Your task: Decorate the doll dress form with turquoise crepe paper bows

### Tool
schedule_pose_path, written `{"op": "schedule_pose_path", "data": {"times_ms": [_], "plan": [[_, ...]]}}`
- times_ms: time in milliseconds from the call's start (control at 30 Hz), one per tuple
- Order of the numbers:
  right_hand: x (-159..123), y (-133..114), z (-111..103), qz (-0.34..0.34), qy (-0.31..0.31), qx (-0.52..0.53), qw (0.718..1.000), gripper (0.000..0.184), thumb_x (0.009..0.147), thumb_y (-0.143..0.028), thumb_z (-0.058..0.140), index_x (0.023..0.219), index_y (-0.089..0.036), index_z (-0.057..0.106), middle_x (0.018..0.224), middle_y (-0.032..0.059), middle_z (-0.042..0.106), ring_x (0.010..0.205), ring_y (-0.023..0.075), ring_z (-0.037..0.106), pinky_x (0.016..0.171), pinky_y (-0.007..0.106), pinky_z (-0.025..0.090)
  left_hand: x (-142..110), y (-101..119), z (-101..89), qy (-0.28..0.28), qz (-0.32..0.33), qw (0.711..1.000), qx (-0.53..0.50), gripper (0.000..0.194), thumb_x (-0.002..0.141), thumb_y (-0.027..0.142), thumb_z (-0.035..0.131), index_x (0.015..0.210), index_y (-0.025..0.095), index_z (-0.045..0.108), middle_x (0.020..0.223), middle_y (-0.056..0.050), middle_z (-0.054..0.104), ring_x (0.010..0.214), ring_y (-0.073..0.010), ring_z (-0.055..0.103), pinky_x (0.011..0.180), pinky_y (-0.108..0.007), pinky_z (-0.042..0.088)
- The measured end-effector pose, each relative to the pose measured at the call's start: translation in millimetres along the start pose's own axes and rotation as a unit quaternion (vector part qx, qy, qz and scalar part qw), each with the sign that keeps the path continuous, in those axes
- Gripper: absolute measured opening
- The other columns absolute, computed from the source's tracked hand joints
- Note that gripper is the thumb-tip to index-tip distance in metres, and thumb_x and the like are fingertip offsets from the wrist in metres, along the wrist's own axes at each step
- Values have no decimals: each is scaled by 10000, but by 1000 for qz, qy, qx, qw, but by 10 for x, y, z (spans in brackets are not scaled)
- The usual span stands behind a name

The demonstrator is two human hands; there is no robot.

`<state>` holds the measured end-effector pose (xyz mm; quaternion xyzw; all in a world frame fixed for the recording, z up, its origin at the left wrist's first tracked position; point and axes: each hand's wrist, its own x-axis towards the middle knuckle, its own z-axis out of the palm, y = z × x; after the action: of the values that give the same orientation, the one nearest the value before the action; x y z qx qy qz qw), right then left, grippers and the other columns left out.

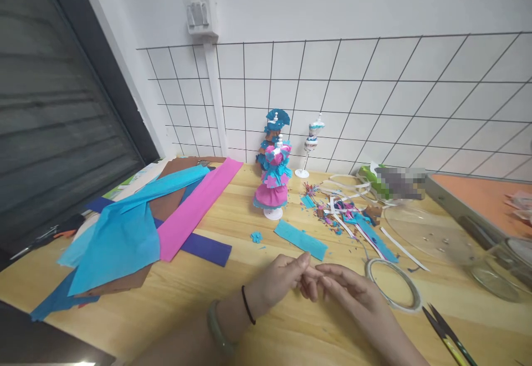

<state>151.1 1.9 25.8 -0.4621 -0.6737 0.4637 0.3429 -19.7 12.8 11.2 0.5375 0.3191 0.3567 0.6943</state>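
My left hand [286, 280], with a dark band and a pale bangle on its wrist, is closed over the near middle of the table. Its fingertips meet those of my right hand [349, 291], whose fingers are drawn together. Whatever lies between the fingers is too small or hidden to make out. Just beyond them rests a blue crepe paper strip [301, 240], and left of it a small blue paper flower [256, 237]. Farther back stands a miniature dress form [276, 180] in a pink and blue paper dress.
Crepe paper sheets [120, 238] pile up at left beside black-handled scissors [45, 233]. Paper scraps [338, 214] spread right of the dress form. A tape roll [394, 285], yellow-handled scissors [449, 335] and a clear container [499, 269] lie at right. Another dress form [310, 144] stands near the wall.
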Motion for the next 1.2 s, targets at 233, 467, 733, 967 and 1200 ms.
{"op": "schedule_pose_path", "data": {"times_ms": [233, 467, 733, 967, 1200], "plan": [[13, 188, 25, 19, 13, 50, 998, 261, 781, -417, 540, 895, -182, 539, 722, 43, 656, 698, 175, 623, 662, 272, 474, 2, 19, 48, 3, -31, 999, -6, 653, 783, 631, 320, 691, 70, 640, 576, -66, 549, 513, -111, 490, 552, -244, 371], [27, 193, 55, 20, 31, 31, 999, 294, 785, -452, 517, 717, -168, 554, 581, 6, 567, 552, 132, 535, 563, 242, 425, -14, 74, 27, 35, -6, 997, 66, 655, 798, 616, 289, 676, 81, 647, 571, -61, 559, 521, -108, 471, 567, -245, 389], [103, 166, 71, 43, 43, 13, 998, 355, 822, -474, 440, 657, -174, 535, 570, 3, 547, 552, 123, 500, 572, 234, 393, 2, 39, -15, 93, -29, 993, 66, 592, 773, 599, 384, 722, 72, 648, 562, -51, 565, 499, -102, 486, 534, -243, 398], [345, -69, 62, 83, 63, 64, 993, 406, 759, -547, 487, 723, -152, 577, 544, 23, 583, 467, 115, 487, 511, 242, 386, 183, 157, -449, 269, 62, 918, -285, 142, 703, 189, 635, 805, 108, 578, 791, -77, 613, 708, -137, 595, 718, -283, 471], [775, -162, 409, -39, 30, 14, 999, 458, 832, -476, 392, 1041, -109, 571, 662, 42, 604, 536, 133, 521, 549, 264, 441, 288, 162, -738, 235, 129, 863, -429, 212, 694, -32, 503, 781, 161, 511, 813, -27, 576, 902, -144, 582, 918, -367, 405]]}}
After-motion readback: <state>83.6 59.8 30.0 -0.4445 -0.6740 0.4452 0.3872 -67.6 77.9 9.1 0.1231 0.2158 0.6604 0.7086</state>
